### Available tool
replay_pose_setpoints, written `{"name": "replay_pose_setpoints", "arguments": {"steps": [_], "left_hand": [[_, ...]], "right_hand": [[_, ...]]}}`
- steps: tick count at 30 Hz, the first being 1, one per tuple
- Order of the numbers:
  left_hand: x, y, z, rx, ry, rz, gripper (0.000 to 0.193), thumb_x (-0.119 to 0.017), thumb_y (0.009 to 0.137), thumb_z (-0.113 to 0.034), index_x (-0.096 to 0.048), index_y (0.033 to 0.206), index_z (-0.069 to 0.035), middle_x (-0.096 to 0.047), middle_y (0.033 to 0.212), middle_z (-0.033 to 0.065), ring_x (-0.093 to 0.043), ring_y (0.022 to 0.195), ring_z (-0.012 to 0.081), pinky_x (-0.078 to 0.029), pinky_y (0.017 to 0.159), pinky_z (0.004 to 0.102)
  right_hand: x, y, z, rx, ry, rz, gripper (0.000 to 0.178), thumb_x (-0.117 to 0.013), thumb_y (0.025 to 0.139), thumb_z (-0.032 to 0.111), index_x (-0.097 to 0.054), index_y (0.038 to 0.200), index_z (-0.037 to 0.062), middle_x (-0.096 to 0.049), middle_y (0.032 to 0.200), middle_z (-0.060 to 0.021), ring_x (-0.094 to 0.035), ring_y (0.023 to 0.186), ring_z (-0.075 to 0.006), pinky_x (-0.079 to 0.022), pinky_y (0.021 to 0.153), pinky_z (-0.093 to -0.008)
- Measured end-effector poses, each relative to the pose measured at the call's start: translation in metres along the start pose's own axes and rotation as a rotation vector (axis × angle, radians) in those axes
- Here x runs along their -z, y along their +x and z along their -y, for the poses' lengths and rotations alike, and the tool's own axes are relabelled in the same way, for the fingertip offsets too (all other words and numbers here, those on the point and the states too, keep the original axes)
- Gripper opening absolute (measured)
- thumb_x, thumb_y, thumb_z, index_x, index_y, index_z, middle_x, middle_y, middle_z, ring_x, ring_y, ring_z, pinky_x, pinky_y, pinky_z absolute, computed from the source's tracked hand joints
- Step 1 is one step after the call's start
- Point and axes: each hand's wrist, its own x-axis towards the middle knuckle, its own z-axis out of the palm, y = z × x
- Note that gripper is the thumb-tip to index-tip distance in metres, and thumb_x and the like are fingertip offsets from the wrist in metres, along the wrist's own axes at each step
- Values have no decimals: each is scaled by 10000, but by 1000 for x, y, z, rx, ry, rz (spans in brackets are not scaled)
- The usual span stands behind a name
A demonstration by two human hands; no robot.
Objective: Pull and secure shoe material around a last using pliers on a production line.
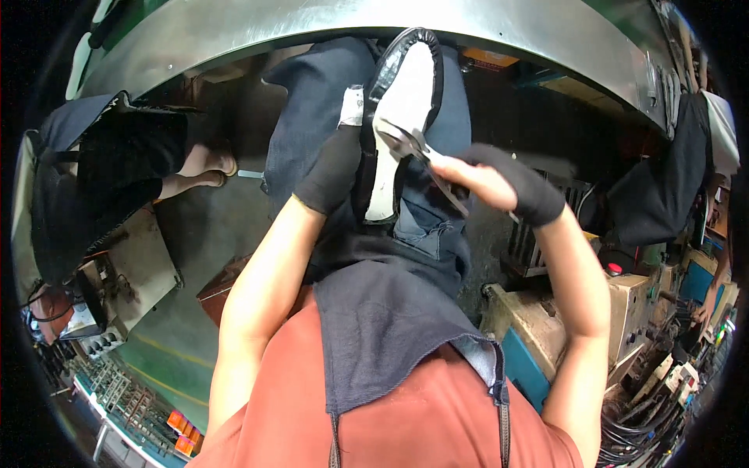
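A shoe (409, 92) rests sole-up along my lap, its toe near the metal table edge. Black, shiny upper material wraps around the rim of its white underside. My left hand (339, 164), in a black hand covering with white wrapping at the thumb, grips the shoe's left side; most of its fingers are hidden. In my right hand (495, 183), also partly covered in black, is a pair of metal pincers (412, 145). The pincers' jaws lie over the shoe's middle; whether they bite on the edge I cannot tell. Blur softens the right hand.
A curved metal table (328, 39) spans the front. My dark apron (390, 335) covers my lap. Another person's legs (199, 168) show at left, near a pale cabinet (140, 257). At right stand a machine box with a red button (615, 269) and dark cloth (655, 187).
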Motion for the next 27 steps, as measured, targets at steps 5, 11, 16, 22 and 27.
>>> {"name": "replay_pose_setpoints", "arguments": {"steps": [5, 11, 16, 22, 27], "left_hand": [[-11, -2, 10, 37, -99, -203, 482, -296, 1058, -396, -560, 1217, -26, -634, 1131, 105, -616, 986, 175, -490, 907, 318], [3, 18, 40, -336, 268, -383, 513, -425, 1022, -418, -554, 1162, 58, -653, 1048, 185, -623, 979, 243, -483, 851, 348], [-12, -3, 18, -509, 705, -302, 659, -610, 930, -123, -269, 1478, 12, -539, 1323, 190, -556, 1187, 249, -441, 1005, 335], [104, -19, 48, -54, 1051, 368, 546, -524, 995, -184, -309, 1475, -36, -495, 1397, 162, -538, 1235, 227, -436, 1048, 360], [31, -32, 3, -382, 536, 220, 797, -681, 847, -279, -291, 1488, -10, -494, 1365, 156, -501, 1220, 234, -405, 1046, 348]], "right_hand": [[-12, 6, 52, -39, -376, -129, 415, -563, 960, 412, -678, 875, 22, -658, 729, -77, -647, 670, -246, -493, 577, -356], [-9, -12, 23, 459, -891, -591, 370, -596, 934, 361, -610, 787, 23, -599, 838, -158, -600, 719, -347, -490, 655, -435], [3, -32, 31, 93, -472, -269, 365, -567, 963, 331, -626, 803, 8, -599, 809, -193, -623, 755, -360, -472, 629, -431], [-29, -29, 101, 566, -510, -300, 383, -564, 955, 364, -624, 811, 13, -593, 750, -213, -619, 726, -380, -472, 619, -432], [-18, 2, 28, 359, -431, -234, 390, -560, 965, 375, -633, 844, 12, -634, 781, -197, -615, 745, -401, -486, 638, -420]]}}
